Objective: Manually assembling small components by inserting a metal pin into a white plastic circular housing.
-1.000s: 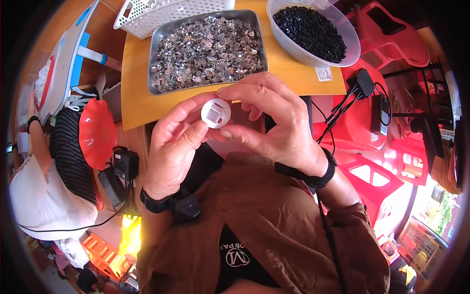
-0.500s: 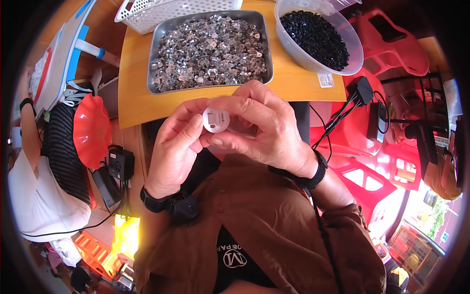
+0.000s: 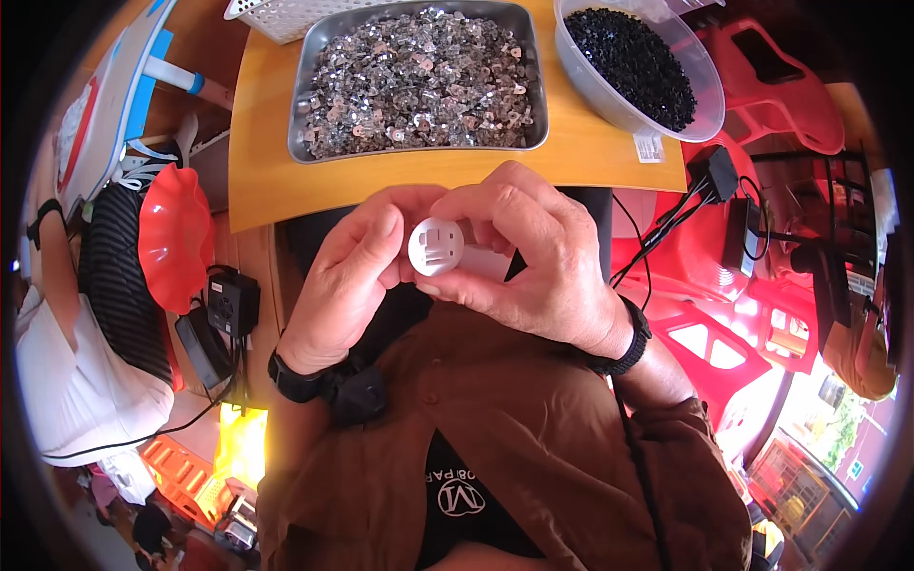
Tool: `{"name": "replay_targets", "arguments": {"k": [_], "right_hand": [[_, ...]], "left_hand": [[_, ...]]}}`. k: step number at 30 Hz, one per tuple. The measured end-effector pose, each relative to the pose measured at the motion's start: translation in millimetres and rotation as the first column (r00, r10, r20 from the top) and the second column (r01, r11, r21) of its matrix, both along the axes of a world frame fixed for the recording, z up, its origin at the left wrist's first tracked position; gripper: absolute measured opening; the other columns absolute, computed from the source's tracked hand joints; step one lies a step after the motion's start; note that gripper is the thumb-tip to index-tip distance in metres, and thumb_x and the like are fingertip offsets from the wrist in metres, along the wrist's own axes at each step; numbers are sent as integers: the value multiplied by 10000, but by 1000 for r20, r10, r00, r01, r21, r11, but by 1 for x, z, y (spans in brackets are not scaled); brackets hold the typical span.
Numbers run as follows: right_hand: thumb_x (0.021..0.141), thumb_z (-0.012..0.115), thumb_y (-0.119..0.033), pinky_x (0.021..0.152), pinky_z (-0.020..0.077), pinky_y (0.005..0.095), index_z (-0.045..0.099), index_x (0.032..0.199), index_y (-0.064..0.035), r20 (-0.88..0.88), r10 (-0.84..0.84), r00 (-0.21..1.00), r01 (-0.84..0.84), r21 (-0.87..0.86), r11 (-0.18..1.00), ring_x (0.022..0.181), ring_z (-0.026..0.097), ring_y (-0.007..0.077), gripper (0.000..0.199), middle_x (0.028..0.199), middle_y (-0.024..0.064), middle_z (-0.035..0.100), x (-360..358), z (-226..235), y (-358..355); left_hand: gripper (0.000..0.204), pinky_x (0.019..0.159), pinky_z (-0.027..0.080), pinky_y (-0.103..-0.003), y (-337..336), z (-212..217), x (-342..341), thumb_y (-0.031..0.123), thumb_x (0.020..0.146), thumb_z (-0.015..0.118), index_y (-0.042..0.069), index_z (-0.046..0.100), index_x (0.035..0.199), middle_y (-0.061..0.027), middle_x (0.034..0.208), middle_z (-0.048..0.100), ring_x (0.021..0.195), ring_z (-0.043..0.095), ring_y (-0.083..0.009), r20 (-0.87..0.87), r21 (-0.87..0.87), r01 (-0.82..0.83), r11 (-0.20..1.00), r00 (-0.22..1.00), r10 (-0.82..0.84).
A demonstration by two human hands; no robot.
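White plastic plug point(image 3: 436, 247), small and round, sits between both hands close to the person's chest, just below the near edge of the table point(image 3: 267, 181). Head view, the only one: left hand point(image 3: 347, 281) pinches the plug's left side w/ thumb and forefinger closed on it; right hand point(image 3: 533, 257) curls over the top and right side, fingers closed round it too. Plug's flat face points up at the camera, w/ what look like slots or prongs in it, too small to tell which. On the table, beyond the hands, a metal tray point(image 3: 314, 76) is filled w/ small shiny metal bits. Right of it stands a grey bowl point(image 3: 590, 86) of black granules, well apart from the hands. White basket point(image 3: 286, 14) touches the tray's far left corner. Off the table's left side hangs a red wavy dish point(image 3: 176, 238), beside another person's striped sleeve point(image 3: 119, 285). Black bands on both wrists.
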State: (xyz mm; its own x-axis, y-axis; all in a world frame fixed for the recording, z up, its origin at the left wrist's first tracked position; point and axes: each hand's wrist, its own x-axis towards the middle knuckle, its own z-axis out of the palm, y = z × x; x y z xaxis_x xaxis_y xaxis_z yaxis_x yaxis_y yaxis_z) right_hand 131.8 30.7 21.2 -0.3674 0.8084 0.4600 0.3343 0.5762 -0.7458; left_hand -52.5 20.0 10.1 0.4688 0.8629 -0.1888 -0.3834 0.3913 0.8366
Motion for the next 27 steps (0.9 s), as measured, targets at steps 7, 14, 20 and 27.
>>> {"name": "replay_targets", "arguments": {"k": [7,14,20,27], "right_hand": [[609,832,-208,553,465,263,627,934,-63,-5,-58,998,58,-6,998,625,541,152,411,767,40,559,2,-2,2],[614,779,-164,588,498,306,650,1021,-126,-17,-16,1000,16,0,1000,715,584,188,429,796,36,554,7,-8,1],[604,796,-162,579,500,297,651,973,-113,-80,-11,997,6,-58,998,671,586,177,399,761,30,549,6,-3,4],[595,802,-186,564,489,298,650,965,-116,-81,-41,996,40,-9,999,651,573,181,406,750,27,542,1,-5,3]], "left_hand": [[395,883,478,-386,1,-4,-2,281,931,498,-15,437,1186,-143,1092,568,1021,582,-244,-76,44,-45,998,996,48],[319,783,529,-344,1,-10,-3,229,934,514,-4,485,1150,-107,1036,599,922,615,-190,40,-16,-46,999,998,47],[324,795,525,-347,0,-13,-4,217,927,527,-14,500,1153,-113,1062,599,954,610,-195,118,-4,-18,1000,993,19],[336,827,495,-307,0,-17,-7,186,910,558,-14,506,1175,-99,1061,611,977,595,-169,94,115,-17,993,996,7]]}}
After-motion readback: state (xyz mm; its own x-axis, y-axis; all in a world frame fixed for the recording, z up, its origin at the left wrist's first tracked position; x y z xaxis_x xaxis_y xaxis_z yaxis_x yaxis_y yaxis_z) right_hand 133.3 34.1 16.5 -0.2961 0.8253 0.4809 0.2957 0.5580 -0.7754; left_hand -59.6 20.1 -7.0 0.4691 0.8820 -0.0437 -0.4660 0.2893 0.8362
